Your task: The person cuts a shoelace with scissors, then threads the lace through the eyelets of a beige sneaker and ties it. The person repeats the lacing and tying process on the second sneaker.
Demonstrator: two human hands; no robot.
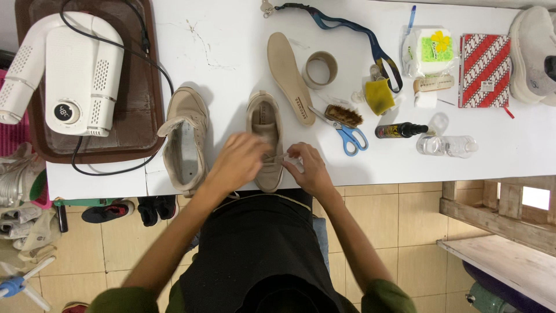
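Observation:
A beige sneaker (264, 119) stands near the front edge of the white table (231, 40), toe toward me. My left hand (238, 160) rests over its lace area, fingers curled on the laces. My right hand (307, 168) pinches a lace end at the shoe's right side. A second beige sneaker (185, 136), without insole, lies to the left. A loose beige insole (288, 75) lies behind and to the right.
A white dryer (69, 69) sits on a brown tray (147, 98) at left. Blue scissors (346, 134), a brush (344, 115), tape roll (320, 68), spray bottle (401, 130), clear bottle (449, 145), lanyard (353, 29), red notebook (484, 69) and a white shoe (533, 55) lie right.

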